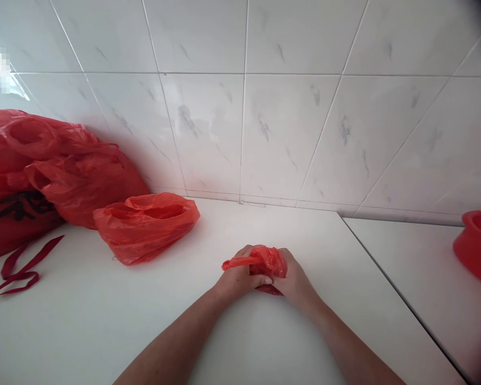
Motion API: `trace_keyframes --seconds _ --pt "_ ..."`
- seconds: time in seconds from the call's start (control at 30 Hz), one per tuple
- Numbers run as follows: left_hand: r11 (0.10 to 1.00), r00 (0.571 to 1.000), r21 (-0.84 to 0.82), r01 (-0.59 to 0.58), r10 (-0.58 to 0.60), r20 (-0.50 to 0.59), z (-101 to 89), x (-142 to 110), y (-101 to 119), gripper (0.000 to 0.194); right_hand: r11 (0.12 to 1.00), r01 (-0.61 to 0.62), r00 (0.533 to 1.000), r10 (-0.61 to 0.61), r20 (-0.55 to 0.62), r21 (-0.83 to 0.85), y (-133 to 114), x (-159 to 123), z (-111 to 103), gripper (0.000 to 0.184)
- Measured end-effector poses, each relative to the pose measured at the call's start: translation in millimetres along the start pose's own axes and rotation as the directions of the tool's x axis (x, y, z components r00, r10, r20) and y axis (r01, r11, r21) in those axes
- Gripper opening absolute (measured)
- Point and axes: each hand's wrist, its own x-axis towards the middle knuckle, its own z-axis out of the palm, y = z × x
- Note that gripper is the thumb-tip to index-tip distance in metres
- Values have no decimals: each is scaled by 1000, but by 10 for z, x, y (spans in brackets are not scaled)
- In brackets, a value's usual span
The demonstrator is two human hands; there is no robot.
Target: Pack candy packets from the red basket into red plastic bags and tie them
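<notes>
A small crumpled red plastic bag (266,260) sits between my two hands on the white counter (104,321). My left hand (237,276) is closed on its left side, thumb pressing across the front, with a twisted end of the bag sticking out to the left. My right hand (294,282) is closed around the bag's right side. Both forearms reach in from the bottom edge.
A larger open red plastic bag (146,224) lies left of centre. Bigger red bags (40,171) are piled against the tiled wall at far left, with a red strap (22,267) trailing in front. A red basin (479,246) stands at the right edge.
</notes>
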Motion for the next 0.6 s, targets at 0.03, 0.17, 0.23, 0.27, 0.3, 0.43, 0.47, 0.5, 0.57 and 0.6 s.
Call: trace_keyframes --seconds 0.03,0.17,0.23,0.27,0.3,0.43,0.47,0.5,0.57,0.6 --pt "998 1000 59 10 -10 -1 -4 4 6 37 996 29 999 -30 -12 -80 14 -1 23 23" --pt "973 999 227 43 -38 -26 -13 19 42 22 958 117 991 -131 -36 -261 81 7 71 17" --pt "968 997 243 65 -53 -54 -10 16 50 24 948 130 989 -145 -34 -290 90 11 68 17" --pt "968 996 243 70 -56 -64 -11 11 49 24 944 136 988 -152 -29 -301 84 11 55 16" --pt "971 996 231 67 -53 -65 -15 5 48 24 941 144 987 -157 -18 -305 71 9 32 16" --pt "997 999 65 -27 30 -38 -55 -28 72 62 980 119 991 -108 77 -160 -17 -7 -138 41" --pt "997 995 26 -77 78 -61 -61 -37 96 73 990 103 990 -93 102 -94 -36 -8 -184 53" --pt "992 987 3 -125 125 -101 -63 -45 128 77 996 86 989 -83 120 -23 -49 -4 -225 61" --pt "985 966 -8 -174 169 -197 -54 -57 203 63 988 46 991 -63 115 147 -59 17 -284 60" --pt "986 957 -4 -166 160 -241 -47 -58 236 51 966 21 995 -46 92 257 -57 33 -303 53"
